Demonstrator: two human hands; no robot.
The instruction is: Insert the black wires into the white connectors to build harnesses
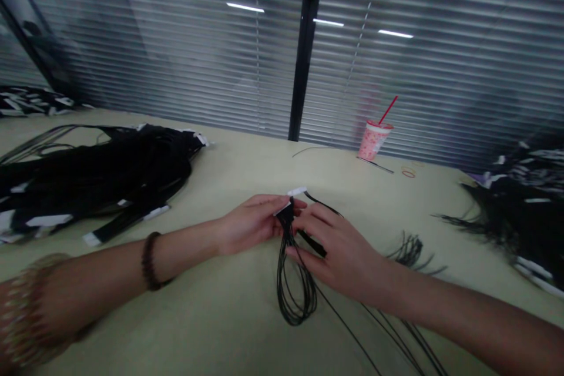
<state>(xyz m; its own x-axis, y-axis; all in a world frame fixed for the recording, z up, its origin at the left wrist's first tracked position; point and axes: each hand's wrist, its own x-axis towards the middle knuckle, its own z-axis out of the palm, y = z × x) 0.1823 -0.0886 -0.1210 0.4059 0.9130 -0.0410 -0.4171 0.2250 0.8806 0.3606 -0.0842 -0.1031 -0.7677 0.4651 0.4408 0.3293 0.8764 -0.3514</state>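
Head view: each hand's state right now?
Left hand: closed, holding the looped black bundle.
Right hand: curled at the bundle; whether its grip is closed cannot be told.

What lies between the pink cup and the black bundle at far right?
In the head view, a thin stick lies by the cup, then small rings, then bare tabletop up to the loose strands of the black bundle.

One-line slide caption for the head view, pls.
Left hand pinching a looped bundle of thin black strands, right hand at its side, over a pale table, pink cup behind.
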